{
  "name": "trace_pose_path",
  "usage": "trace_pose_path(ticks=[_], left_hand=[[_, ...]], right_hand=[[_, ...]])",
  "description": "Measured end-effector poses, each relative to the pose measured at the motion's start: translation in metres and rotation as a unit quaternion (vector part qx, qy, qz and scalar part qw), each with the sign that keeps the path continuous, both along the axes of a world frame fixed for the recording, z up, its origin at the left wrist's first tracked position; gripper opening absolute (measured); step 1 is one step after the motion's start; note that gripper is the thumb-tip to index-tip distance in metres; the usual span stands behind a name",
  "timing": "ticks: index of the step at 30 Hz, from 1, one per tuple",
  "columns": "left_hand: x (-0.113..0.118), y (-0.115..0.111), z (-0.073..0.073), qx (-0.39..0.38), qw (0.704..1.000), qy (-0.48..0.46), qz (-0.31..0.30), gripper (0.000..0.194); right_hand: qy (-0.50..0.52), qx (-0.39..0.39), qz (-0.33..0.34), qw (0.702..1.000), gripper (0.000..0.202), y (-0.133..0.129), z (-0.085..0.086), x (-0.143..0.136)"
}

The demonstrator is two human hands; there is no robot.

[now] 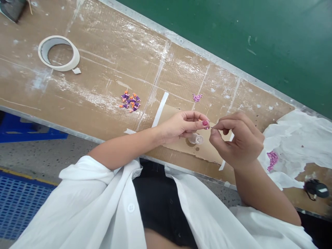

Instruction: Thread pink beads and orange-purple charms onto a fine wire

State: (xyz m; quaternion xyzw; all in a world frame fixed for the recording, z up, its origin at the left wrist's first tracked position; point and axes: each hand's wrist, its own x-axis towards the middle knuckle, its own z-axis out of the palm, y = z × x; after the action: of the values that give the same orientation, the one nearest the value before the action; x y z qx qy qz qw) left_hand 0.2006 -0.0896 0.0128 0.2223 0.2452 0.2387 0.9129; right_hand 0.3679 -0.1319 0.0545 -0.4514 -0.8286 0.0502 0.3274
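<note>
My left hand (185,126) pinches a small orange and purple piece, mostly hidden by the fingers. Just to its right, my right hand (234,138) holds a thin dark pin-like tool between thumb and index finger, its tip close to the left fingertips. Below the left fingers a small clear bottle (196,139) lies on a taped cardboard sheet (178,148). Several purple and orange figures (131,101) are gathered to the left. A little pile of pink-purple bits (197,98) sits beyond my hands.
A roll of masking tape (59,53) lies at the upper left. On the right, crumpled white sheeting (306,138) bears more pink-purple bits (272,161), with a black object (316,188) near the table edge. A green surface (246,45) spans the far side.
</note>
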Motion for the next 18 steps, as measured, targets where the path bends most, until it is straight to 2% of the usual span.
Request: trace_pose_path(ticks=[7,13,18], left_hand=[[0.0008,-0.0008,-0.0038,0.039,0.999,-0.012,0.008,0.037],[0.0000,0.0008,-0.0053,0.079,0.997,0.023,0.007,0.042],[0.0020,-0.0023,-0.0074,0.080,0.996,0.035,0.020,0.045]], right_hand=[[-0.001,-0.003,0.015,1.000,0.024,-0.0003,0.0011,-0.0014],[-0.019,-0.009,0.014,1.000,0.022,-0.0041,0.0046,-0.0023],[-0.019,-0.029,0.020,0.999,0.023,-0.0053,0.0080,-0.0032]])
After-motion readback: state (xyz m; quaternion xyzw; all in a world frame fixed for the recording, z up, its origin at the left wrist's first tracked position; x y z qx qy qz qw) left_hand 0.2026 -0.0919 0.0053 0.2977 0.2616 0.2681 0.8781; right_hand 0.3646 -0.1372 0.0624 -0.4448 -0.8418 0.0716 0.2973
